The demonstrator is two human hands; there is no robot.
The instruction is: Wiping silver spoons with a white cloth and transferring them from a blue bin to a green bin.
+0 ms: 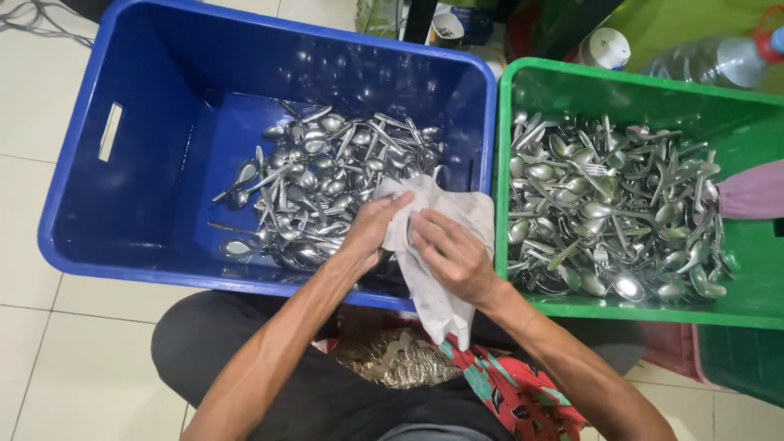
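I see both my hands meeting over the near rim of the blue crate, wrapped in a pale cloth. My left hand has its fingers curled into the cloth's upper fold, gripping it from the crate side. My right hand lies flat-fingered across the cloth from the other side, fingers pointing up and left toward the left hand, pressing rather than clenching. Whether a spoon sits inside the folds I cannot tell; none shows. The cloth's long axis runs from the crate's corner down toward my lap, its tail hanging below the right wrist. The spoons in the blue crate lie just beyond the left fingers, up and left, so the left hand is the nearer one to that heap. The cutlery in the green crate lies to the right of my right hand, beyond the rim between the two crates
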